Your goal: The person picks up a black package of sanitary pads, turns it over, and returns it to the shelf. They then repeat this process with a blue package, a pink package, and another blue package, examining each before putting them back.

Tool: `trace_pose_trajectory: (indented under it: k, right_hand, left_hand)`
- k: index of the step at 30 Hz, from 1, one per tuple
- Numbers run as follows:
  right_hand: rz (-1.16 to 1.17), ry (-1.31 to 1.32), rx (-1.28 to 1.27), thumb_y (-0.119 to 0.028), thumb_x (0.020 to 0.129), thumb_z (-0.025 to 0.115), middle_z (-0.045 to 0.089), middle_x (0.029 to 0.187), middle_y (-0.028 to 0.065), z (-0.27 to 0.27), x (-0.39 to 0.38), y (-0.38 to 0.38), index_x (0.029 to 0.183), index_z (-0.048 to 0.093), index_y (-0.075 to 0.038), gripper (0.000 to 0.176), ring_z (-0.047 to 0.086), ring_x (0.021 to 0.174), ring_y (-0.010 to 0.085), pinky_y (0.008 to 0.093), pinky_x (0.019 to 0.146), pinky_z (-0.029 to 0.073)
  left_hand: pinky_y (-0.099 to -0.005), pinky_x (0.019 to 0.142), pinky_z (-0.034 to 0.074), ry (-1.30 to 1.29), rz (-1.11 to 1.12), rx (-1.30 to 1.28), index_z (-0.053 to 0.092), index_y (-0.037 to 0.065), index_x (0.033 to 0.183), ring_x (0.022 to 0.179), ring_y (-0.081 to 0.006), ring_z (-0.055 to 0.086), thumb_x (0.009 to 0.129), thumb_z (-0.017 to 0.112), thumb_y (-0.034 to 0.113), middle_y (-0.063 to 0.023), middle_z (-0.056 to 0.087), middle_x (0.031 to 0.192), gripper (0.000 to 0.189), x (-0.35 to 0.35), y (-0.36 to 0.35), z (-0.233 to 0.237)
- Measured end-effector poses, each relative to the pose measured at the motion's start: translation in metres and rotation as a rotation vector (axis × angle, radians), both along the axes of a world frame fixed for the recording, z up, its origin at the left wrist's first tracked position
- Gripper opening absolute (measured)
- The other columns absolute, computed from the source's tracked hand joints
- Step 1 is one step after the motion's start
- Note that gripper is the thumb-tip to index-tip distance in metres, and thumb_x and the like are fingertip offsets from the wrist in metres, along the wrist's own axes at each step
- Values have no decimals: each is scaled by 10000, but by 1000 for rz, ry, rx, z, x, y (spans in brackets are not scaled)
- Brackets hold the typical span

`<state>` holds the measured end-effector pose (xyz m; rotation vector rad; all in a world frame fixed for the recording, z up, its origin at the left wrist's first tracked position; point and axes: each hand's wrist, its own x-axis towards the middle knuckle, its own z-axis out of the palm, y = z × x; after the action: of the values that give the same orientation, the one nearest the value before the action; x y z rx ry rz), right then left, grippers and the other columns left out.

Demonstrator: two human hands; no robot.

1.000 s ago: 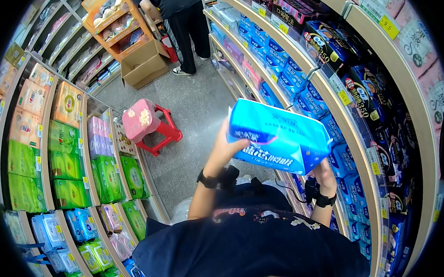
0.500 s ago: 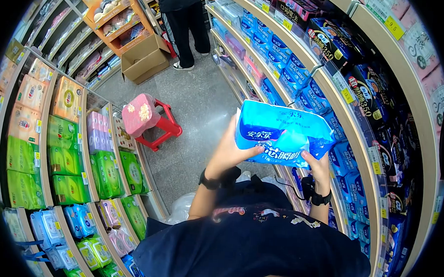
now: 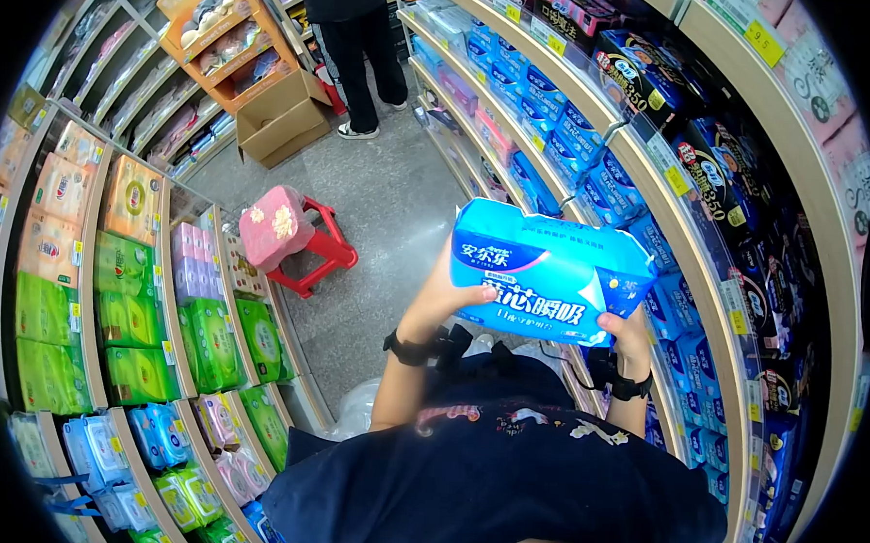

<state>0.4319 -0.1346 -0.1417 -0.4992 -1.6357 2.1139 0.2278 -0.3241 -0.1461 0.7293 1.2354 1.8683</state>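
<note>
The blue pack (image 3: 548, 275) is held up beside the right shelf (image 3: 695, 265), grasped at its lower corners by the left hand (image 3: 440, 301) and right hand (image 3: 627, 334); so slightly pinched, the slick wrapper might be dropped.

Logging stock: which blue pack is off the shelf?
The large blue pack gripped between left hand and right hand; the other blue packs stand on the shelf.
</note>
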Motion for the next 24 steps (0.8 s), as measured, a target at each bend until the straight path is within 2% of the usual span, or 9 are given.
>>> trace_pose_trajectory:
  k: [2, 6, 11, 13, 17, 18, 19, 22, 24]
  right_hand:
    - [-70, -10, 23, -181, 705, 744, 517, 1200, 106, 2, -5, -2, 1323, 357, 11, 754, 514, 1096, 197, 329, 931, 418]
    - [-87, -87, 70, -141, 766, 681, 533, 1163, 103, 5, -14, -3, 1299, 380, 17, 632, 524, 1040, 169, 303, 886, 430]
    - [-104, -82, 111, -141, 782, 686, 560, 1092, 88, -2, -22, -5, 1276, 412, 16, 586, 545, 974, 148, 282, 835, 453]
    - [-100, -119, 119, -130, 788, 682, 579, 1047, 75, -5, -23, -5, 1261, 427, 19, 557, 560, 933, 135, 269, 805, 463]
    - [-99, -103, 43, -112, 794, 673, 583, 1041, 67, -8, -24, -4, 1250, 452, 17, 523, 558, 916, 119, 259, 794, 462]
    - [-150, -35, 37, -188, 807, 665, 611, 966, 69, -5, -29, -9, 1186, 497, 1, 455, 599, 808, 120, 240, 660, 492]
    - [-152, -37, 35, -188, 807, 665, 611, 966, 69, -9, -27, -5, 1186, 497, 1, 455, 599, 808, 120, 240, 660, 492]
    - [-60, -144, -350, -459, 819, 578, 650, 782, 82, -18, -27, -3, 1059, 565, -47, 477, 613, 538, 148, 237, 313, 393]
    - [-49, -131, -475, -451, 826, 569, 656, 816, 113, -24, -34, -10, 1120, 537, -26, 518, 615, 525, 191, 246, 312, 401]
  left_hand:
    - [-317, 926, 403, -1, 68, -24, 410, 12, 1286, 1089, -172, 491, 670, 767, 223, -69, 526, 1180, 743, 4, 2, 3]
    - [-292, 891, 411, 17, 163, -75, 421, 9, 1272, 1018, -158, 517, 734, 691, 171, -59, 543, 1131, 624, 8, 7, 9]
    - [-303, 906, 438, -17, 122, -138, 427, 4, 1261, 1046, -165, 533, 763, 713, 109, -89, 566, 1129, 584, 0, 5, -2]
    - [-287, 894, 416, 16, 146, -143, 433, 1, 1254, 1013, -160, 526, 766, 625, 98, -70, 553, 1119, 534, 1, 6, -3]
    - [-302, 951, 396, -42, 118, -100, 390, 9, 1313, 1092, -164, 502, 787, 691, 146, -93, 532, 1200, 621, -7, -2, -15]
    - [-310, 978, 377, -98, 107, -86, 337, 9, 1363, 1134, -181, 482, 786, 708, 193, -104, 505, 1249, 710, -13, -7, -29]
    - [-310, 978, 377, -99, 106, -88, 337, 9, 1363, 1134, -181, 482, 786, 708, 193, -104, 505, 1249, 710, -18, -13, -39]
    - [-367, 1002, 374, -81, -63, 362, 344, -27, 1358, 1192, -246, 473, 696, 782, 350, -139, 495, 1282, 879, -20, -24, -56]
    - [-389, 1003, 373, -15, -107, 160, 376, -36, 1332, 1183, -259, 483, 675, 791, 362, -154, 504, 1271, 874, -17, -36, -66]
